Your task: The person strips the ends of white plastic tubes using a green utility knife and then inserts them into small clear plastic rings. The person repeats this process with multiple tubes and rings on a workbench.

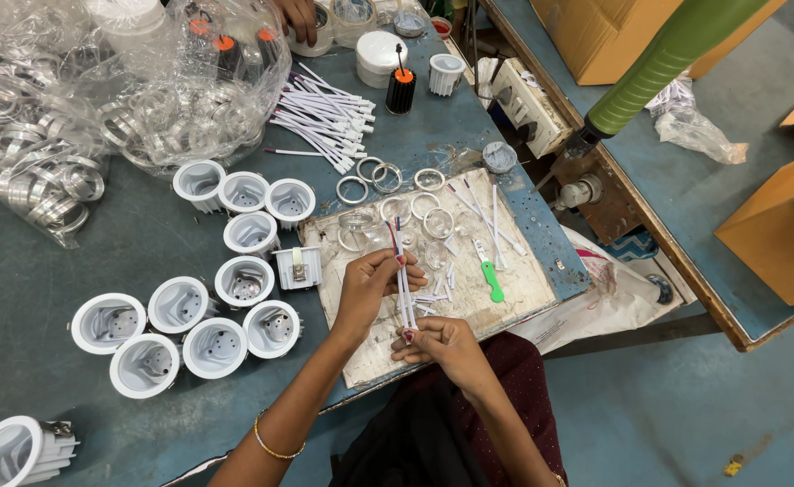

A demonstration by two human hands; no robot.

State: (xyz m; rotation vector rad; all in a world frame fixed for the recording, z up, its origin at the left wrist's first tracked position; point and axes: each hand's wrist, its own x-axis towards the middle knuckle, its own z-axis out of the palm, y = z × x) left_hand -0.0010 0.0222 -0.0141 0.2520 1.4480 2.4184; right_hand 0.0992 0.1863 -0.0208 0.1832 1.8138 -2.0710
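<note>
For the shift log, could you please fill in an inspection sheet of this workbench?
Surface: blue-grey table, worn board on top.
Job's things: thin white wires held in both hands.
Clutter: white lamp housings, metal rings, bagged rings, green tool.
Grippers: left hand and right hand pinch the wires.
Cables: pile of cut wires.
Surroundings: cardboard boxes, green pipe.

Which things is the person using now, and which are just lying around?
In use:
left hand
right hand
thin wires
work board

Lying about:
white lamp cups
metal rings
green tool
cardboard box
</note>
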